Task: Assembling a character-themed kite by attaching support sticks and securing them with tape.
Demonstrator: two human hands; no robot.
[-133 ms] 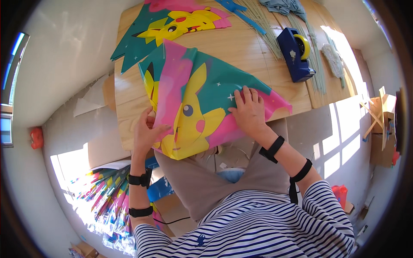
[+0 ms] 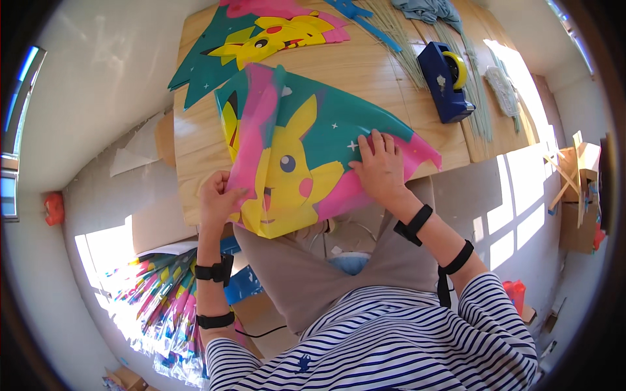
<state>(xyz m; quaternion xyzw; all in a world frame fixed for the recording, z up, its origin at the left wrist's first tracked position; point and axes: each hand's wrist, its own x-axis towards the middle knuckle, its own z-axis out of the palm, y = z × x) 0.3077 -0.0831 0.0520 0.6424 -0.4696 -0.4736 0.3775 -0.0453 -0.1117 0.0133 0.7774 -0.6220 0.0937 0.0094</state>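
A thin plastic kite sheet (image 2: 339, 124), green and pink with a yellow cartoon animal, lies over the table's near edge and overhangs my lap. Its left part is folded over in a pink, see-through strip. At the lower left of that fold, my left hand (image 2: 218, 195) pinches the sheet between thumb and fingers. My right hand (image 2: 381, 168) rests on the sheet's right side, palm down, its fingers spread over the green and pink. Beyond it, more kite sheets (image 2: 287, 38) of the same print lie stacked.
On the table (image 2: 398, 107), a blue tape dispenser (image 2: 438, 83) with yellow tape stands at the right. Thin sticks (image 2: 398, 49), a clear plastic packet (image 2: 501, 91) and a grey-blue cloth (image 2: 430, 10) lie about it. Bundled colourful kites (image 2: 166, 293) in plastic are at lower left.
My left hand has drawn its fingers closer on the folded edge, and the fold's upper end has shifted slightly right. The right hand has barely moved.
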